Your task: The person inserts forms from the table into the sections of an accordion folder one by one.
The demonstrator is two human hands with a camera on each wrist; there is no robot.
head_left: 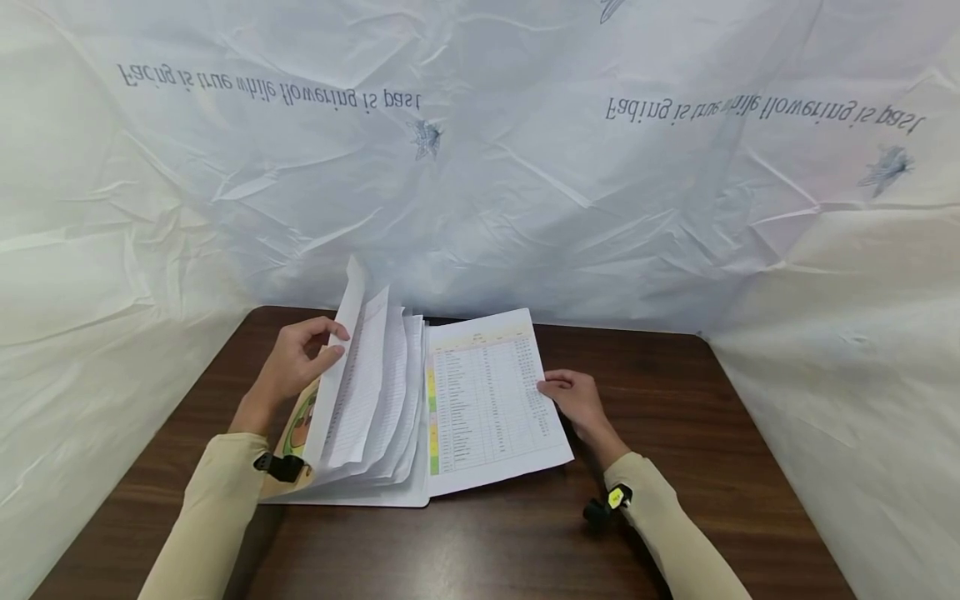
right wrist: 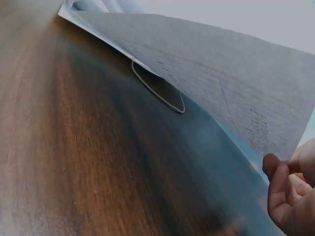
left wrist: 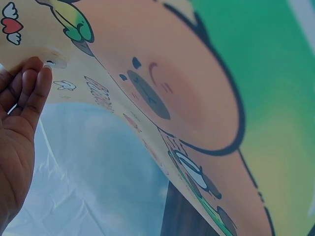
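An open folder lies on the table, its cartoon-printed cover [head_left: 302,421] raised at the left, with several loose printed sheets [head_left: 386,383] fanned beside it. My left hand [head_left: 300,358] pinches the free edge of that cover between thumb and fingers. The left wrist view shows a cartoon animal [left wrist: 182,88] on the cover's outside, close to the camera. On the right, my right hand [head_left: 577,402] pinches the right edge of a sheet with a printed table [head_left: 483,400]. In the right wrist view, thumb and fingertip grip this sheet [right wrist: 197,64], whose lower edge lifts off the table.
A thin pale loop [right wrist: 160,96] shows below the sheet, over the dark wooden table [head_left: 510,542]. A wrinkled white sheet with printed lettering [head_left: 480,183] hangs behind the table and along its sides. Both wrists wear small black cameras [head_left: 597,511].
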